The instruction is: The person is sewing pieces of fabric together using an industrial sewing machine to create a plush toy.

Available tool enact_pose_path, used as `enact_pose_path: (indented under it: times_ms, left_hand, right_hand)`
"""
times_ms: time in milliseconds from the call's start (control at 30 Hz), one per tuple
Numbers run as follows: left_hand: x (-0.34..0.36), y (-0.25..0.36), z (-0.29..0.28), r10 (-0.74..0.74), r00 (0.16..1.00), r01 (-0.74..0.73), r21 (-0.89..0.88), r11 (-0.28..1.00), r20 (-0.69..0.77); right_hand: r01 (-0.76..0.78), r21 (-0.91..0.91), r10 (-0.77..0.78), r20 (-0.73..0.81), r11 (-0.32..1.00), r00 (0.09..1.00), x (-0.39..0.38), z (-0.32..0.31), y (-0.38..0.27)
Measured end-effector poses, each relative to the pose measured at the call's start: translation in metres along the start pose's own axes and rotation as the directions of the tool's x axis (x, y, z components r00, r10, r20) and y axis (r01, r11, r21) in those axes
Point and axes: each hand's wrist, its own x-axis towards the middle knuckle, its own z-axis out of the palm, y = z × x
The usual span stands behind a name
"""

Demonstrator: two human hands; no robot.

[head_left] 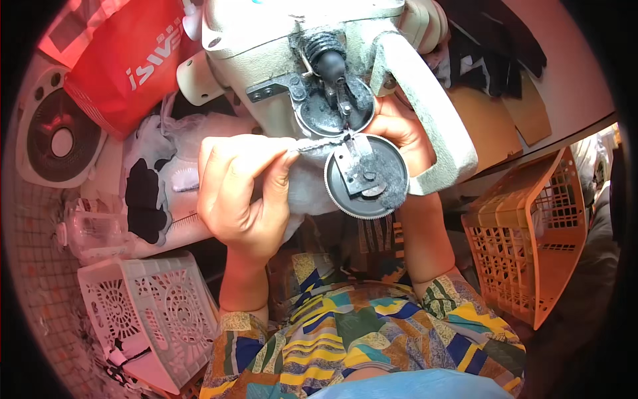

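Observation:
A cream sewing machine with two round feed discs stands in front of me. The upper disc and the toothed lower disc are dusted with grey lint and meet edge to edge. My left hand pinches the end of a thin, dark, knitted-looking edge, which runs to where the discs meet. On the other side, my right hand is curled close behind the discs, beside the machine's curved arm. Its fingertips and anything in them are hidden.
Dark gloves lie on the worktable at left, near crumpled clear plastic and a clear bottle. A red bag and a round-grilled appliance stand beyond. A white crate is lower left, an orange crate right. Dark fabric lies far right.

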Motion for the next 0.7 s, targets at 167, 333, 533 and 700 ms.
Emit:
enact_pose_path:
  times_ms: [167,333,533,700]
  left_hand:
    - [-0.002,0.003,0.001,-0.007,1.000,0.007,-0.002,1.000,-0.005]
    - [-0.006,0.003,0.003,0.023,0.999,-0.024,0.042,0.999,0.028]
    - [-0.012,0.003,0.007,0.031,0.999,-0.032,0.119,0.992,0.010]
    - [-0.019,0.007,0.011,-0.051,0.992,0.050,0.016,0.999,0.120]
  right_hand:
    - [0.095,-0.045,-0.094,0.021,0.994,0.995,-0.002,-0.008,0.008]
    - [-0.007,-0.045,0.002,-0.099,0.999,0.995,-0.010,-0.006,0.002]
    - [-0.051,-0.057,0.036,-0.238,0.997,0.971,-0.012,0.008,-0.009]
    - [-0.105,-0.317,0.034,-0.223,0.943,0.974,-0.024,0.017,-0.017]
